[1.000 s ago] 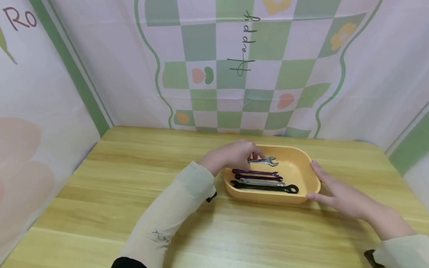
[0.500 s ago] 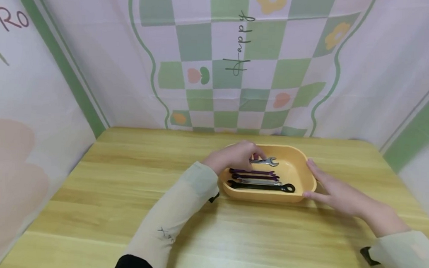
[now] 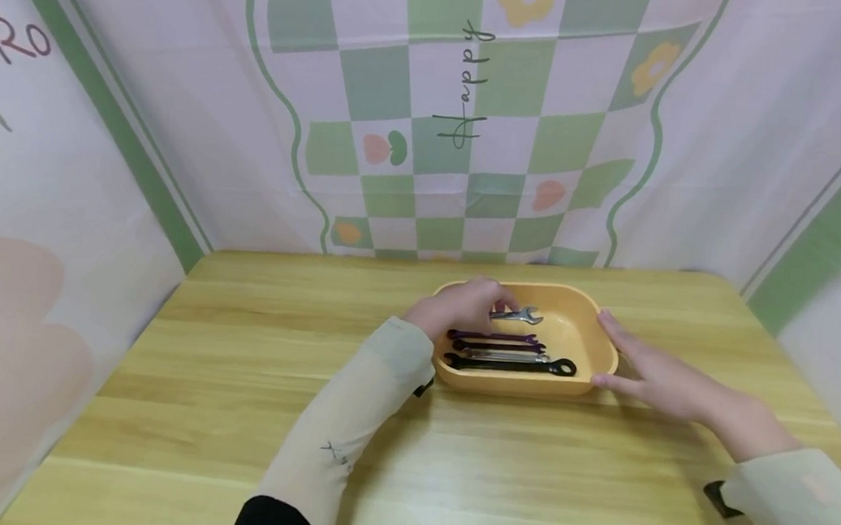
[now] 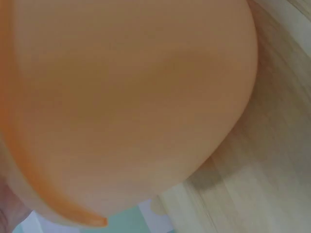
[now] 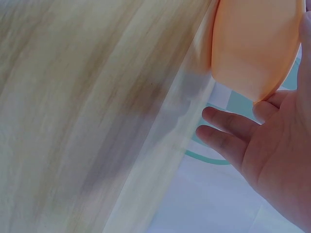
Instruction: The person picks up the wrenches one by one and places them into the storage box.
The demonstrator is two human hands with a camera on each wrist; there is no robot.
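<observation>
In the head view, my left hand (image 3: 464,305) reaches over the left end of a yellow-orange tray (image 3: 582,339) and pinches a silver wrench (image 3: 528,316). The wrench's open jaw end points right; my fingers hide its other end. In the left wrist view the outside of the tray fills most of the picture, with a bit of hand at lower left. My right hand (image 3: 664,381) spans the tray's right end, its thumb at the front corner and fingers at the back. Those fingers (image 5: 228,138) look mostly straight in the right wrist view, one fingertip against the rim.
Several wrenches lie side by side in the tray's front half: a large black combination wrench (image 3: 512,366) nearest the front, a silver wrench (image 3: 505,355) behind it, then dark purple wrenches (image 3: 496,336). The tray stands on a wooden table (image 3: 251,381) before a patterned cloth (image 3: 445,118).
The whole head view has shifted slightly, so the tray and right hand sit a little further left in the picture. The left hand keeps its pinch on the silver wrench, which barely moves.
</observation>
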